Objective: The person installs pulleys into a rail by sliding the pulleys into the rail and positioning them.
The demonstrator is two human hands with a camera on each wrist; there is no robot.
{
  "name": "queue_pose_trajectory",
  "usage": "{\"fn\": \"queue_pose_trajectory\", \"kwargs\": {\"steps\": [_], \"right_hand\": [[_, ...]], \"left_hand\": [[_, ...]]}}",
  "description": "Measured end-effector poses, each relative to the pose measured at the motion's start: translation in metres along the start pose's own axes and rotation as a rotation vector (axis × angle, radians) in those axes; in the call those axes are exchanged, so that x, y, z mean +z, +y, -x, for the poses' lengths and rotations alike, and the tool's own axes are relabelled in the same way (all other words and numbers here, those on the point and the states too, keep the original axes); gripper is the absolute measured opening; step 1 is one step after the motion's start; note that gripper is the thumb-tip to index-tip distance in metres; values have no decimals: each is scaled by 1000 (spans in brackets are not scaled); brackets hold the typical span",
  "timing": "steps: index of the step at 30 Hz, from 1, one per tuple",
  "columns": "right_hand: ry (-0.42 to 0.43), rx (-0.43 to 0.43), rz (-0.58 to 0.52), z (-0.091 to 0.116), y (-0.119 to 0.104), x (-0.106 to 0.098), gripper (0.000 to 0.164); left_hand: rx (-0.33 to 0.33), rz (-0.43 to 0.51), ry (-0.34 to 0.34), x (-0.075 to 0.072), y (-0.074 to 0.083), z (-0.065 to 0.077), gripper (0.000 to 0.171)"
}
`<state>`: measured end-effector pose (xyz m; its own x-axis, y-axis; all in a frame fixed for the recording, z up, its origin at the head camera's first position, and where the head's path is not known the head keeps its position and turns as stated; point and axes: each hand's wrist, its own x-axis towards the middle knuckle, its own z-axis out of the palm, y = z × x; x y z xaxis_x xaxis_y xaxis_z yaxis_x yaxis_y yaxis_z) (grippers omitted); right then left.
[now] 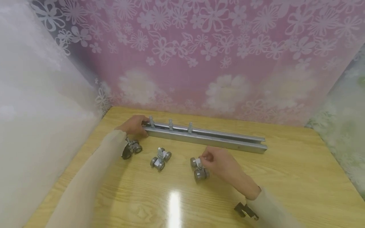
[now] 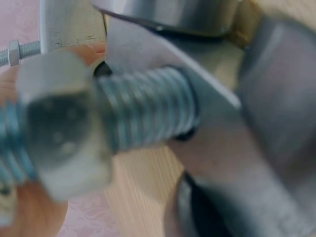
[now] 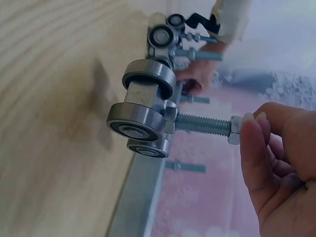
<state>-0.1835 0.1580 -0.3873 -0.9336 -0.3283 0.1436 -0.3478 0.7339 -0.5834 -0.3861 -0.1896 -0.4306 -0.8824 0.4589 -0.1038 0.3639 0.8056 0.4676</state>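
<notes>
A steel channel track (image 1: 211, 141) lies across the back of the table, slot upward, with three threaded bolts (image 1: 170, 124) standing out of it. My left hand (image 1: 133, 125) grips its left end, thumb on the near side. In front of the track, my right hand (image 1: 223, 161) pinches the bolt end of a four-wheeled roller trolley (image 1: 196, 172). The right wrist view shows thumb and fingertip at the nut (image 3: 235, 130) on that trolley's threaded bolt (image 3: 202, 124). Another trolley (image 1: 160, 160) stands between the hands, bolt up. A further trolley (image 1: 135, 147) sits beside my left wrist, close up in the left wrist view.
The wooden table (image 1: 137, 196) meets a pink flowered cloth wall (image 1: 182, 69) behind the track. A pale cloth (image 1: 51, 104) hangs along the left side. Black wrist mounts (image 1: 246, 211) stick out from the sleeves.
</notes>
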Motion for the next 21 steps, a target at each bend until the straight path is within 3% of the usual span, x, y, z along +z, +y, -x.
{"fn": "queue_pose_trajectory", "kwargs": {"steps": [7,11,15,19,21], "right_hand": [[85,-57,59,10,16,-47,4],[50,9,99,14,28,-74,9],[6,116,152,24,44,-101,24],[38,147,210,36,65,-124,35],[76,130,238,41,78,-135,33]], "left_hand": [[-17,-22,-19,0,0,-1,76],[-24,-30,-17,-1,-4,0,76],[-1,-38,-11,1,-5,-1,75],[12,-26,-12,1,-6,-4,75],[9,-21,-14,1,-7,-4,75]]}}
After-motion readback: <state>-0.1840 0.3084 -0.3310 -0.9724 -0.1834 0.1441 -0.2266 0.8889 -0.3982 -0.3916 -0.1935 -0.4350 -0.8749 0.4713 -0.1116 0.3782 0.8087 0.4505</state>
